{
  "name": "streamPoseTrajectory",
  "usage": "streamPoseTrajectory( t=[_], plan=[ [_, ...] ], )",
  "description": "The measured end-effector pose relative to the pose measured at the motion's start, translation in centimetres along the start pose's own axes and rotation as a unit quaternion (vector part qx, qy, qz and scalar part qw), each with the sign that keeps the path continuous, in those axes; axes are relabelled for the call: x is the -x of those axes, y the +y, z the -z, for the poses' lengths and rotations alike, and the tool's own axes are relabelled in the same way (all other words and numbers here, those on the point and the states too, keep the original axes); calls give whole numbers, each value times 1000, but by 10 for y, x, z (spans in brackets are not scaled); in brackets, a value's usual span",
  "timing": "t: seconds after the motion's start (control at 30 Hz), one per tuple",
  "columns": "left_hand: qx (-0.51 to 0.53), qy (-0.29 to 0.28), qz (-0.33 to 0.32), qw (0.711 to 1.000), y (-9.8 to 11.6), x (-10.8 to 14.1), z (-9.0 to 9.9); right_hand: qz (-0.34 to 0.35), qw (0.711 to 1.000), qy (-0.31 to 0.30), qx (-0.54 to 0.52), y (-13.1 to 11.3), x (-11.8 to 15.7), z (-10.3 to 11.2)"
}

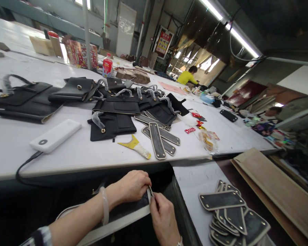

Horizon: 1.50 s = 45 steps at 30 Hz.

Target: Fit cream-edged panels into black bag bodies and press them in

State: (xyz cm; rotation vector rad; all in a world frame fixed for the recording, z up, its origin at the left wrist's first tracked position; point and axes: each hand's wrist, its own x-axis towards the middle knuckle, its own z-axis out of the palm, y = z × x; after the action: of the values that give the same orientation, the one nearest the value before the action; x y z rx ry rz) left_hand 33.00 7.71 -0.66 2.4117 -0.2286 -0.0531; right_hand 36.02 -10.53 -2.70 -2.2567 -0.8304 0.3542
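At the lower centre, my left hand (pixel 136 185) has its fingers closed at the corner of a dark piece with a pale edge (pixel 128 216). My right hand (pixel 164 217) pinches the same pale edge, right beside the left fingertips. The piece stretches below my left forearm toward the lower left. Just past the table edge lie dark strips with pale borders and studs (pixel 157 140) and a yellow spreader-like tool (pixel 136 147). Several black leather bags (pixel 113 126) with wrapped handles sit behind them.
A white power bank (pixel 55 136) with a black cable lies at the left. More studded strips (pixel 222 200) are piled at the lower right, beside brown boards (pixel 279 191). A red bottle (pixel 107 65) stands farther back. A person in yellow (pixel 187 77) is in the background.
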Motion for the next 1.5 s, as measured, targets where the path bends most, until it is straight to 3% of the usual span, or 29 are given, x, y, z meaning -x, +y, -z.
streamPoseTrajectory(
  t=[0.23, 0.43, 0.5, 0.7, 0.93, 1.03, 1.1, 1.23, 1.37, 1.5],
  plan=[
    [12, -11, 48, 999, -2, -7, 0, -71, 994, -18, -86, -2, 4, 3],
    [34, -42, 106, 993, -9, -21, -5, -164, 973, 88, -139, 15, 22, -28],
    [44, -48, 107, 992, -11, -21, -5, -177, 969, 98, -142, 17, 25, -35],
    [71, -54, 98, 991, -13, -18, -3, -179, 972, 71, -138, 17, 25, -37],
    [66, -45, 67, 995, -13, -15, -1, -142, 975, 108, -132, 13, 31, -37],
    [55, -29, 58, 996, -9, -13, 5, -145, 979, 60, -130, 12, 28, -29],
    [46, -1, 57, 997, -1, -8, 12, -150, 981, 27, -120, 10, 23, -23],
    [14, 53, 40, 998, 20, 23, 18, -133, 988, 39, -74, 3, 12, -11],
    [-12, 24, -50, 998, 34, 61, 5, -111, 990, 4, -85, 2, 9, -7],
    [-21, -11, -29, 999, 31, 78, -6, -76, 992, -18, -95, 6, 9, -5]
  ],
)
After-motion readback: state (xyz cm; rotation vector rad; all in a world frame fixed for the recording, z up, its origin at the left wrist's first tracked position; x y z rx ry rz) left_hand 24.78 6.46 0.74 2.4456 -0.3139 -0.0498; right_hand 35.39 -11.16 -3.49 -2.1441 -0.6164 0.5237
